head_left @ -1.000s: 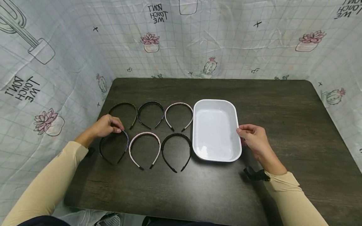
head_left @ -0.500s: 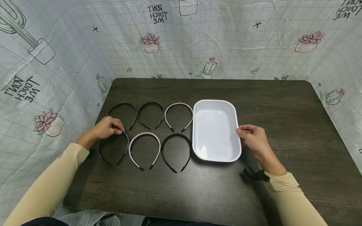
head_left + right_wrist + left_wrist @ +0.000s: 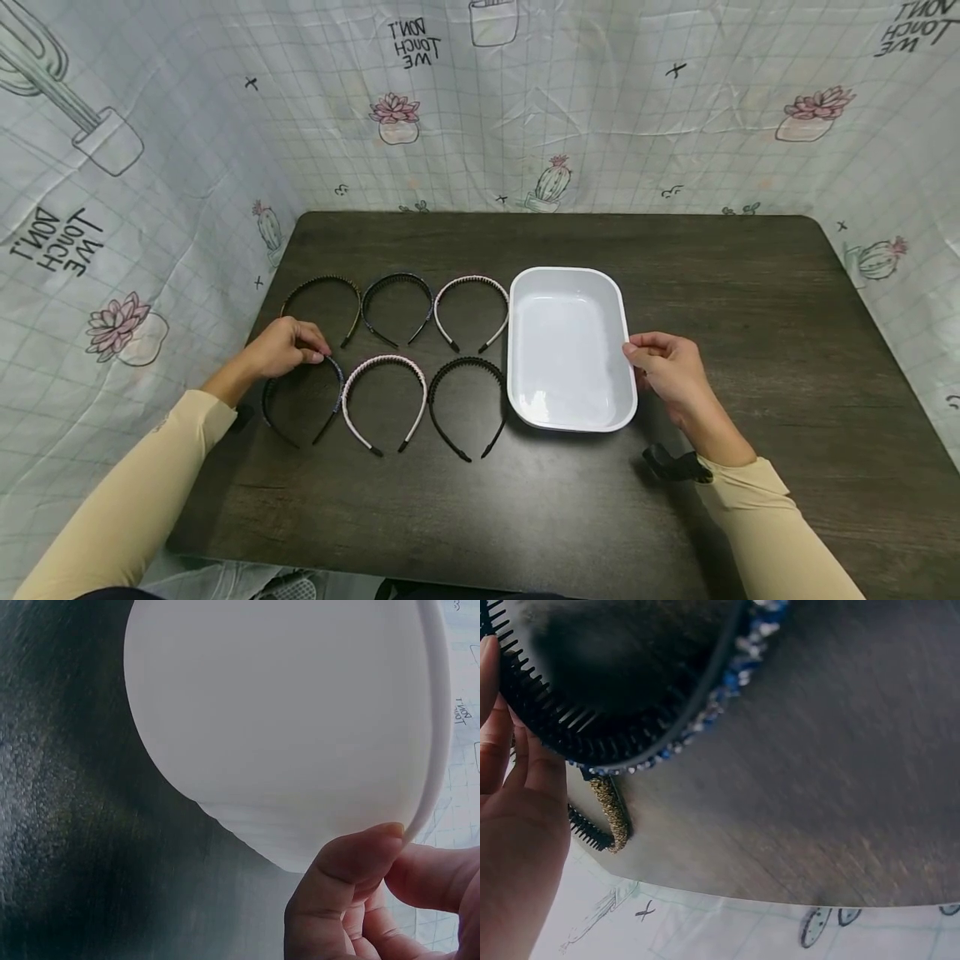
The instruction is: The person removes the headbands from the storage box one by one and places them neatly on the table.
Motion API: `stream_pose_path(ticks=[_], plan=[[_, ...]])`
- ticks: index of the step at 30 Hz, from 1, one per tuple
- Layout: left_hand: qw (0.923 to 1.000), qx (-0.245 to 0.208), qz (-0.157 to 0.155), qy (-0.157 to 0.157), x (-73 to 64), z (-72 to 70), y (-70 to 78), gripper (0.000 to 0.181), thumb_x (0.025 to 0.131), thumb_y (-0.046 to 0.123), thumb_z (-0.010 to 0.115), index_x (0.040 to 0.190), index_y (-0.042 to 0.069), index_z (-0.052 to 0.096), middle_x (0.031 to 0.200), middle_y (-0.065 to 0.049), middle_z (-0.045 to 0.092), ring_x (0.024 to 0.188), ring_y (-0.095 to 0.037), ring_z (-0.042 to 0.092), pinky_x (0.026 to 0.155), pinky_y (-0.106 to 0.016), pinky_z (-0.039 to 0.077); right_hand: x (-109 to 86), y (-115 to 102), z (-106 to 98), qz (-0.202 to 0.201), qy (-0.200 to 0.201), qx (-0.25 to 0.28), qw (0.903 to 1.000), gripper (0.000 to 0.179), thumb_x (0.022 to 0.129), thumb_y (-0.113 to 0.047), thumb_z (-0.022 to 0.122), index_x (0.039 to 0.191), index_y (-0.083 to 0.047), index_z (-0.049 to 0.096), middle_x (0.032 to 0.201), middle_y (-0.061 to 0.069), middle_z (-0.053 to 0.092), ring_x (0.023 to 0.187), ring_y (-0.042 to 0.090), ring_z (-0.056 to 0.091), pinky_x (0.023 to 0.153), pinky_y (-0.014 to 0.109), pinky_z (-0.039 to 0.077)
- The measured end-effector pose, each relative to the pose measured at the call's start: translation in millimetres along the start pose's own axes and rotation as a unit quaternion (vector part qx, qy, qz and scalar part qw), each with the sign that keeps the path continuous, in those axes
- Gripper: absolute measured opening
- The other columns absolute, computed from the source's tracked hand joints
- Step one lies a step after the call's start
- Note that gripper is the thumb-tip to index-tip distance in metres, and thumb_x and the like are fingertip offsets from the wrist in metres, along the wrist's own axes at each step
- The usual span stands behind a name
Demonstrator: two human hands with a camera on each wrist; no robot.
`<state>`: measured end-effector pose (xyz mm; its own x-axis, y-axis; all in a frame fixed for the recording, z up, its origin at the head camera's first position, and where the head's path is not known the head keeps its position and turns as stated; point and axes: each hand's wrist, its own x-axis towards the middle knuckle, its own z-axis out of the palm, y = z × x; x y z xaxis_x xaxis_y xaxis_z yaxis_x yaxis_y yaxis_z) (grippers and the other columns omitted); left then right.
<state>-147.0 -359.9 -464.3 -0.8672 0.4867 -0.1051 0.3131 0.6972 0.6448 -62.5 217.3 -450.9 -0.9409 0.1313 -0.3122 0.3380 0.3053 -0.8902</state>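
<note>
My left hand (image 3: pixel 287 347) pinches the top of a toothed headband (image 3: pixel 705 716) set with blue and silver stones, at the near left of the group. Its ends point toward the table's front edge. With thumb and fingers, my right hand (image 3: pixel 671 371) pinches the right rim of a white rectangular tray (image 3: pixel 572 358), whose inside holds nothing. Beside the held headband lie a pink-and-white headband (image 3: pixel 386 360) and a black headband (image 3: pixel 468 362). Behind them are a gold-and-black headband (image 3: pixel 358 308), a dark headband (image 3: pixel 399 277) and a pale headband (image 3: pixel 472 280).
Everything stands on a dark wood-grain table (image 3: pixel 750 292). A white patterned cloth (image 3: pixel 622 100) hangs behind it and at both sides. The tray's left side is close against the nearest headbands.
The head view has shifted slightly. Both hands keep their grips on the headband and the tray, with hardly any movement; the other headbands stay in place.
</note>
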Motion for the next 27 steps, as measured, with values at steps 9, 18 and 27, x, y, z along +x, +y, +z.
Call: stream_pose_path(ticks=[9,18,27], plan=[[0.9998,0.004,-0.008,0.016,-3.9,4.5,-0.2,0.011,0.087,-0.006,0.079,0.092,0.002,0.084,0.097,-0.012,0.078,0.095,-0.021,0.070,0.079,-0.017,0.051,0.0,0,0,0.004,-0.001,-0.004,1.0000,0.044,0.106,-0.021,0.063,0.134,0.012,0.057,0.083,-0.011,0.068,0.077,0.003,0.064,0.064,0.026,0.059],[0.9983,0.006,-0.010,0.056,-7.2,10.5,-1.1,0.010,0.088,-0.007,0.078,0.091,0.001,0.084,0.096,-0.014,0.077,0.090,-0.008,0.068,0.075,-0.014,0.050,-1.1,-1,0,-0.001,0.001,-0.005,1.0000,0.043,0.106,-0.020,0.063,0.133,0.012,0.057,0.084,-0.010,0.068,0.077,0.003,0.063,0.064,0.026,0.059],[0.9976,0.004,-0.014,0.068,-10.9,14.6,-4.0,0.010,0.090,-0.005,0.077,0.095,0.001,0.084,0.098,-0.013,0.077,0.092,-0.018,0.071,0.076,-0.013,0.051,-1.1,1,0,0.000,0.000,0.000,1.0000,0.042,0.105,-0.019,0.063,0.133,0.013,0.057,0.082,-0.012,0.067,0.076,0.003,0.063,0.064,0.027,0.059]])
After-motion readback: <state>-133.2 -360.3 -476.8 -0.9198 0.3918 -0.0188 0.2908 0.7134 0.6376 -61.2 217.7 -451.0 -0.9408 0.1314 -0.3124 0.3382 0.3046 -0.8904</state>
